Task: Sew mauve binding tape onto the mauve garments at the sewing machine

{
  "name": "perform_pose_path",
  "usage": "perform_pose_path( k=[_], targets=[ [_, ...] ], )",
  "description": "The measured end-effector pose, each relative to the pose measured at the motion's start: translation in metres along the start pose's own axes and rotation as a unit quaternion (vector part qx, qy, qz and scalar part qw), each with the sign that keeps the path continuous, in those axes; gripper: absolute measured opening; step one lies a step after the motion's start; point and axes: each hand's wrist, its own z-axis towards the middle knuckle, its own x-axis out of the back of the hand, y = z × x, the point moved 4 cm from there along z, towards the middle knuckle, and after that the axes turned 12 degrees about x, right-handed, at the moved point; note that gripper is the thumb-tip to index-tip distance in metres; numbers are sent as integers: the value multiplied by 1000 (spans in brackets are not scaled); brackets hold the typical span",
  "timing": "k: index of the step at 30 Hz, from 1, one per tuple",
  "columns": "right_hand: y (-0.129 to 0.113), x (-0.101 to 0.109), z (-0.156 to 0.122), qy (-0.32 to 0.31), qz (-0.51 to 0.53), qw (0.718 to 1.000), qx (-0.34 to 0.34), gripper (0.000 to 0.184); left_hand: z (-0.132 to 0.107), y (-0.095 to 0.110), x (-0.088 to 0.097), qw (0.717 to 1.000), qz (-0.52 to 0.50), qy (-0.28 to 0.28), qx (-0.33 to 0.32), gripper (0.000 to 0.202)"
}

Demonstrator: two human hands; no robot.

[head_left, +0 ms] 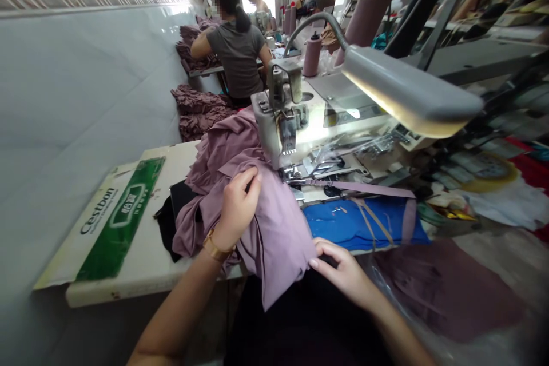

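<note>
Mauve fabric [278, 223] lies bunched at the front of a sewing machine [274, 120] and hangs over the table edge. My left hand [241, 200], with a gold watch on its wrist, rests on the fabric with thumb and fingers closed on a fold. Lower right, my right hand [338, 266] pinches the fabric's edge between thumb and fingers. A narrow mauve strip [360, 186] runs from the right into the machine near the presser foot. Where the fabric meets the needles is partly hidden by the machine head.
A grey lamp [412, 88] glows over the machine. Blue cloth [355, 223] lies beside the needle area. A cardboard sheet [100, 240] covers the left table by the wall. Thread cones [312, 56] stand behind; a seated co-worker [238, 51] is ahead. Bagged mauve fabric [454, 286] lies right.
</note>
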Motion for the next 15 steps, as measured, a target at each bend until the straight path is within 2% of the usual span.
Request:
perform_pose_path(
  k=[4, 8, 12, 15],
  targets=[
    [-3, -1, 12, 11, 39, 999, 6, 24, 21, 4, 1, 1000, -17, -16, -14, 35],
    [-3, -1, 27, 40, 97, 994, 14, 24, 41, 11, 1, 997, 6, -61, -48, 47],
    [-2, -2, 41, 57, 135, 989, 11, 25, 54, 13, 3, 992, 35, -107, -56, 70],
    [-3, -1, 50, 68, 144, 987, 5, 25, 64, 13, 2, 988, 47, -133, -69, 76]
  ],
)
